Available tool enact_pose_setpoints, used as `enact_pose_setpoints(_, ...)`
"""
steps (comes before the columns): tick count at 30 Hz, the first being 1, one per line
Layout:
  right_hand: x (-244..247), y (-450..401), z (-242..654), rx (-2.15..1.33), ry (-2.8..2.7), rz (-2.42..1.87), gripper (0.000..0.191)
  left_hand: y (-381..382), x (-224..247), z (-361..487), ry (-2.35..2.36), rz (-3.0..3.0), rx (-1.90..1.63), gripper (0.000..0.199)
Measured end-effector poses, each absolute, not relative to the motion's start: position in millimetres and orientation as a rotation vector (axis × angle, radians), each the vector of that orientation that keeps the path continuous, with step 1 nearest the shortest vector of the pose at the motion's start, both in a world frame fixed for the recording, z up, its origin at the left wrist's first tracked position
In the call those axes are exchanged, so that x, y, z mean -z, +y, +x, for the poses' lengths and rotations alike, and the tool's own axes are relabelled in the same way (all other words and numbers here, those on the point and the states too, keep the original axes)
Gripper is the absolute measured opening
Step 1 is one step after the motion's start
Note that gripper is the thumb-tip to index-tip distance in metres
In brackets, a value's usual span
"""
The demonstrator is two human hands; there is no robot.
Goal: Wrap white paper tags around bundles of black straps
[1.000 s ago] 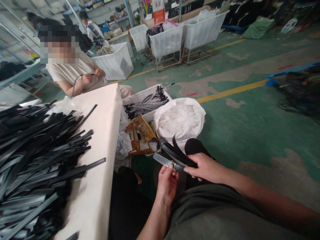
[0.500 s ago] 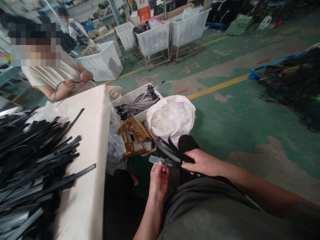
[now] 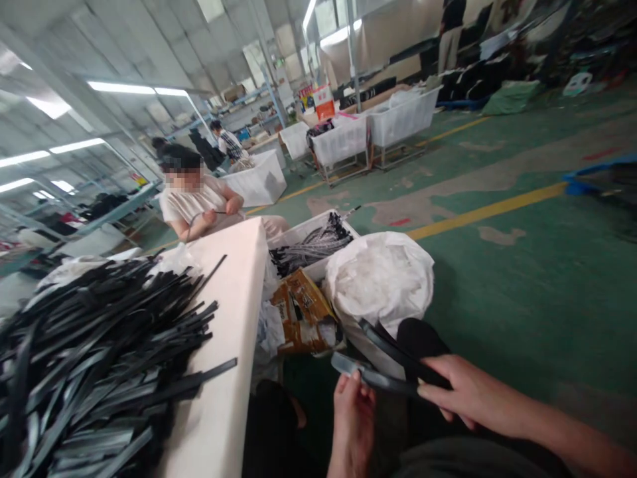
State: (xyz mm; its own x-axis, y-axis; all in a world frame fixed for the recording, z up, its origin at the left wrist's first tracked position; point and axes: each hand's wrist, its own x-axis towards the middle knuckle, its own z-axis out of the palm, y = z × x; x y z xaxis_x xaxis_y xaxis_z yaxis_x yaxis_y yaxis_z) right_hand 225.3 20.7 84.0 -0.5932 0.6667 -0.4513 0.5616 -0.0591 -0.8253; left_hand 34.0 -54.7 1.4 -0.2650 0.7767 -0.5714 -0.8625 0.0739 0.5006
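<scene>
My right hand [image 3: 465, 392] is closed around a black strap [image 3: 393, 344], which is doubled so that two lengths stick out to the left of the fingers. At the tip of the lower length is a clear, greyish plastic sleeve [image 3: 344, 363]. My left hand [image 3: 354, 415] pinches this end between thumb and fingers, where sleeve and strap meet. Both hands are low in the view, over my lap. Left of them, a large heap of similar black straps [image 3: 99, 345] lies on a pale-topped table [image 3: 223, 332].
Just beyond my hands stands a white sack [image 3: 381, 272] of clear plastic pieces. Beside it are a torn brown bag [image 3: 303, 309] and a white bin [image 3: 343, 229] with black-ended strips. A co-worker [image 3: 194, 199] sits past the table, holding a strap. White carts [image 3: 343, 143] stand farther back.
The view has tilted up and turned left, so more ceiling and table show. My hands keep the same hold on the strap and its sleeve.
</scene>
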Motion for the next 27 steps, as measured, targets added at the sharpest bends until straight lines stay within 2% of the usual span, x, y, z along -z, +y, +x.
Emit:
enact_pose_setpoints(6,-87.7,24.0,196.3,-1.755,-2.015,-1.258,0.023,-59.5,-21.2,41.3,0.952,-0.108,-1.461,0.028)
enact_pose_setpoints(13,-61.2,32.8,206.7,-1.809,-1.283,-1.257,0.044,-57.2,-39.5,40.9,0.868,-0.270,-1.525,0.011)
enact_pose_setpoints(18,-58.1,21.0,212.5,-1.861,-1.022,-1.026,0.048,-46.4,-45.9,54.7,0.874,-0.329,-1.497,0.008)
enact_pose_setpoints(24,-67.6,13.4,206.3,-1.728,-1.257,-1.175,0.025,-42.8,-38.2,69.6,0.895,-0.249,-1.495,0.010)
enact_pose_setpoints(27,-66.0,16.4,204.5,-1.736,-1.242,-1.137,0.024,-41.3,-37.6,74.7,0.873,-0.213,-1.477,0.015)
